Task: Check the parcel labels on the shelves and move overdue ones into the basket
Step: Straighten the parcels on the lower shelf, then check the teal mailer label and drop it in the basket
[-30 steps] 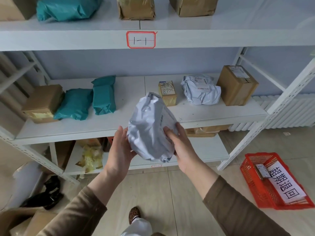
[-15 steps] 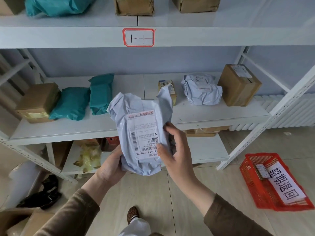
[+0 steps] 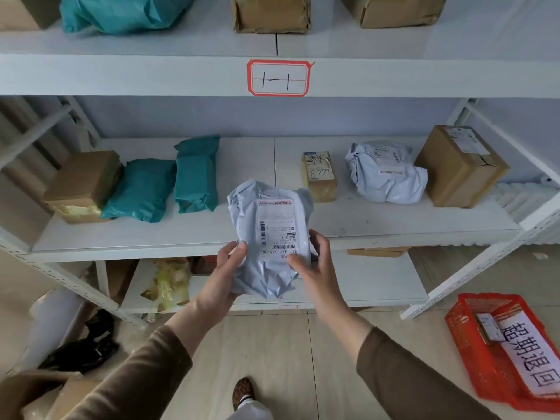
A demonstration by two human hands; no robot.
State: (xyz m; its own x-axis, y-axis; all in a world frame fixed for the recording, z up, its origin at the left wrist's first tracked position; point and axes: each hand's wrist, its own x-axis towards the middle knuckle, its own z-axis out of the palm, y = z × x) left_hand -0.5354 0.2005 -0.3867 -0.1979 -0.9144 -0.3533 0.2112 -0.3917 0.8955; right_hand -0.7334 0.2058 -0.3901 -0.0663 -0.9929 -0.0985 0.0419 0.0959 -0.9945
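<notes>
Both hands hold a pale blue-grey poly-bag parcel (image 3: 266, 268) in front of the middle shelf (image 3: 394, 222), its white shipping label facing me. My left hand (image 3: 222, 274) grips its left edge, thumb on the front. My right hand (image 3: 315, 265) grips the lower right edge, fingers over the label's corner. A red plastic basket (image 3: 463, 334) with a white paper sign and one small parcel inside sits on the floor at the lower right.
The middle shelf carries a brown box (image 3: 83, 183), two teal bags (image 3: 139, 189), a small yellow box (image 3: 319, 175), another grey bag (image 3: 385, 177) and a cardboard box (image 3: 457, 168). More parcels sit on the upper and lower shelves. Cartons and black items lie at the floor's left.
The parcel was turned so its label faces me, then moved slightly away toward the shelf. My left thumb came onto its front and my right hand shifted to the lower right edge.
</notes>
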